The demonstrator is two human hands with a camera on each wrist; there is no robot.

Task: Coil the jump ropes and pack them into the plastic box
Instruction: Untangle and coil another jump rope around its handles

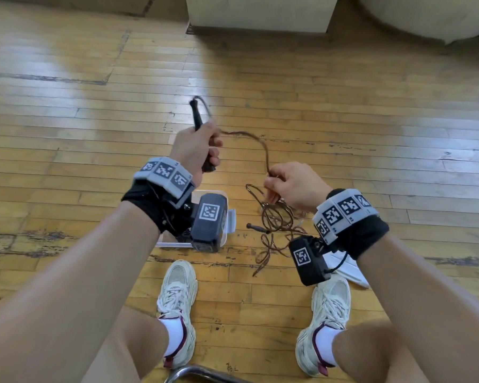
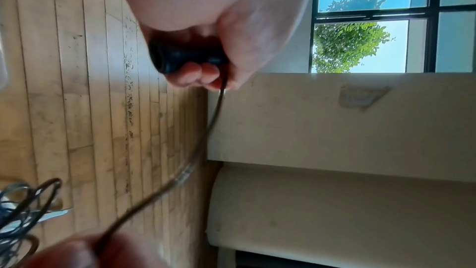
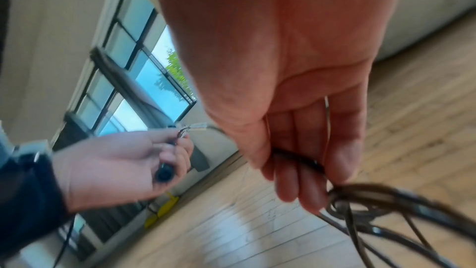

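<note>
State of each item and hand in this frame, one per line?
Left hand: grips the black handle, held up.
Right hand: pinches the rope, hanging in loose loops.
Second handle: hanging among the tangled loops.
Plastic box: on the floor, mostly hidden, contents unseen.

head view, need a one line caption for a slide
Left hand grips a black jump-rope handle while right hand pinches the thin brown cord above a tangle on the wooden floor.

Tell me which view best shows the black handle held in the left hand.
The head view: the black handle sticks out above the left hand, showing its length and the rope leaving it. The left wrist view shows only its butt end, close and blurred. The right wrist view shows it small, mostly covered by fingers.
</note>
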